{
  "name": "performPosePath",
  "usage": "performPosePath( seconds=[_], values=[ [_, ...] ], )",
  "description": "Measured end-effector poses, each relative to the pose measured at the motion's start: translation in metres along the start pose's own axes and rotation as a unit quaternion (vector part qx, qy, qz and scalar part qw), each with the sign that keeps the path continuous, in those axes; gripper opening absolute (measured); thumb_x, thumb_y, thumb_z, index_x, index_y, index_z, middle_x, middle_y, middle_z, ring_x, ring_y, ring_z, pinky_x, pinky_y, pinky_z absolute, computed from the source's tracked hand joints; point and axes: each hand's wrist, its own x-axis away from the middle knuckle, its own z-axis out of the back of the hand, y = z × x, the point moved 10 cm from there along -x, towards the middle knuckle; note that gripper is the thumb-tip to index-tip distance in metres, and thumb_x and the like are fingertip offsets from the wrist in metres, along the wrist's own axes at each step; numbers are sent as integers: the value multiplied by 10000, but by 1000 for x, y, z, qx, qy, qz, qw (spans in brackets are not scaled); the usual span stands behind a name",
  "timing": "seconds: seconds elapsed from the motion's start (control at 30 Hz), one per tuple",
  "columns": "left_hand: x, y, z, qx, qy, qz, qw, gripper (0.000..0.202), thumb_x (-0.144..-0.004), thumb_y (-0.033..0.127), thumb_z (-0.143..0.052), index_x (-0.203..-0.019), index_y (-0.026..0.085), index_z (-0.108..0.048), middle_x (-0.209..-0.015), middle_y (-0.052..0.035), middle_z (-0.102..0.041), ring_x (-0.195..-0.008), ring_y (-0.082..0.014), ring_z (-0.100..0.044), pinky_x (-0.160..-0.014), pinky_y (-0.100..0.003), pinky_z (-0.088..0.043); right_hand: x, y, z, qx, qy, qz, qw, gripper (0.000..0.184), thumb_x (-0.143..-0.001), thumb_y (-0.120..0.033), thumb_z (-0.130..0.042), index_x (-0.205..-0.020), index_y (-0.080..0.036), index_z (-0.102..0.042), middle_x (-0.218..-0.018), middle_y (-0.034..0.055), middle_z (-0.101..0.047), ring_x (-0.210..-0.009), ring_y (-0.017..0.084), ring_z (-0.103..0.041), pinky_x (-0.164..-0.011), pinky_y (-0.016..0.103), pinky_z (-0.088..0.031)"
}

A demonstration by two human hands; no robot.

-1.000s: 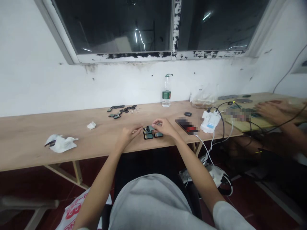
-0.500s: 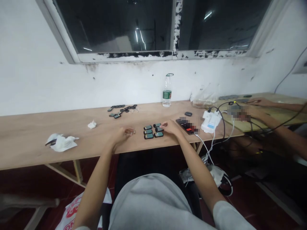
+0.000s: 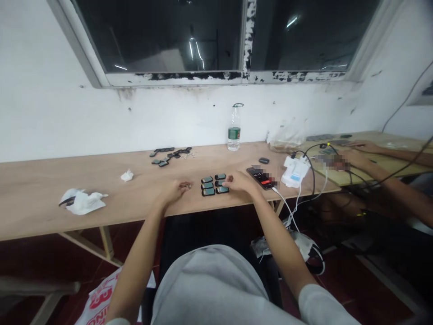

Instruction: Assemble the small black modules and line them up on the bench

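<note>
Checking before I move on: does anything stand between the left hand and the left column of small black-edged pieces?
Nothing visible does: just tabletop lies between the left hand and the left column of pieces. The right hand is at the right column, outside that gap.

Left hand [image 3: 176, 189] drawn away leftward from dark-rimmed pieces [image 3: 208, 192] | right hand [image 3: 241, 181] shifted right, now by right column | pieces overlapping in view a second back, now two columns of three | co-worker's hands [image 3: 357, 158] wider apart
</note>
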Motion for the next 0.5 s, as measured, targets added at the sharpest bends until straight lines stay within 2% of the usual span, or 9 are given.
performPosePath(
  seconds=[0.1,0.23,0.5],
  values=[
    [0,13,-3,-25,-7,-29,999,338,-825,406,-623,-1063,197,-742,-1134,-108,-750,-1002,-278,-722,-929,-434,-581,1,-3,-9,0,-45,12,999,108,-768,-285,-772,-769,-183,-738,-793,46,-749,-706,171,-653,-611,238,-426],
    [0,28,-6,-82,-6,-54,995,273,-850,392,-593,-961,214,-768,-1092,-91,-761,-1006,-277,-709,-920,-426,-575,-2,1,-14,-27,-43,9,999,115,-711,-257,-817,-752,-194,-730,-781,23,-737,-703,161,-641,-606,231,-431],
    [0,32,-5,-120,9,-51,991,270,-867,382,-572,-926,207,-769,-1070,-97,-761,-999,-284,-708,-938,-433,-559,-1,6,-18,-46,-75,-10,996,181,-664,-276,-828,-713,-179,-682,-687,-8,-682,-629,136,-600,-546,220,-393]
  ],
)
